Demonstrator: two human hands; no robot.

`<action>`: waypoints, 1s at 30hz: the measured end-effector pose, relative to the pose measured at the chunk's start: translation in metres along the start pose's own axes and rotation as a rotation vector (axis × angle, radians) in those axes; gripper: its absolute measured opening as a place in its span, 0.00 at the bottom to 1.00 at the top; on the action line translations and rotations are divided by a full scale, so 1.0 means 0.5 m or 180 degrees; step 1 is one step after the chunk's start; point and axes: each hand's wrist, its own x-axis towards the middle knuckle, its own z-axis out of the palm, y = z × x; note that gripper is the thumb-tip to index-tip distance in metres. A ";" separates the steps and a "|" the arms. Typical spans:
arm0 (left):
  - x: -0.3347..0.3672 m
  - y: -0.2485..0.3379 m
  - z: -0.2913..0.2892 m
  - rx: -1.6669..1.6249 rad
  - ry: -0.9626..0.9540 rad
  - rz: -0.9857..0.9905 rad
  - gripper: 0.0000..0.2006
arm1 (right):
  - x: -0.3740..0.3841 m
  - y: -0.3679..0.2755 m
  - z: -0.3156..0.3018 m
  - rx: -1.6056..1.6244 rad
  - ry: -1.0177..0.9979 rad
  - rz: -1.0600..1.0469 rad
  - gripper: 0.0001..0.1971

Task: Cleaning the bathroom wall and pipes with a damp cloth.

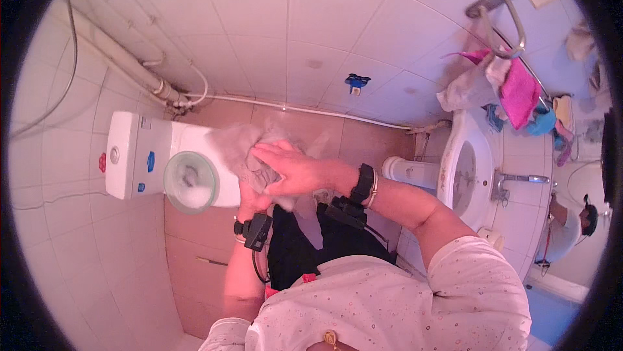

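Note:
Between my two hands is a crumpled greyish cloth (237, 146), thin and soft-looking, partly smeared by motion. My right hand (289, 166) lies over it from the right, its fingers bent against the folds. Below it, my left hand (250, 198) is closed around the lower part of the cloth, with most of its fingers hidden. Close by on the left, a round, pale green, see-through basin (213, 187) rests on the white toilet (185, 135). Something grey shows inside the basin.
The toilet tank (128, 176) stands against the left wall. To the right is a white washbasin (448, 176) with a metal tap (519, 179). Above it, pink cloths (519, 101) hang from a rail. A thin stick (211, 261) lies on the tiled floor (188, 241).

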 end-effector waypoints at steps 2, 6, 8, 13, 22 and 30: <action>-0.013 -0.015 0.032 0.1553 -0.0206 0.0702 0.20 | -0.008 -0.016 -0.044 -0.0714 0.0202 -0.0011 0.19; -0.014 -0.044 0.095 0.0686 -0.0171 0.0000 0.20 | 0.001 -0.068 -0.118 0.3505 0.0713 0.0494 0.21; -0.004 -0.077 0.112 0.0891 -0.0042 0.0325 0.20 | 0.010 -0.078 -0.102 0.4730 0.1012 -0.0134 0.23; 0.001 -0.140 0.141 0.1017 0.0118 0.0562 0.20 | -0.016 -0.113 -0.087 0.5798 0.1878 0.0330 0.29; 0.006 -0.187 0.168 0.0621 0.0396 0.0030 0.21 | -0.041 -0.080 -0.092 0.3279 0.1788 0.0565 0.19; 0.022 -0.244 0.207 0.1479 0.0091 0.0518 0.20 | -0.148 -0.042 -0.110 0.0408 0.1565 0.0349 0.29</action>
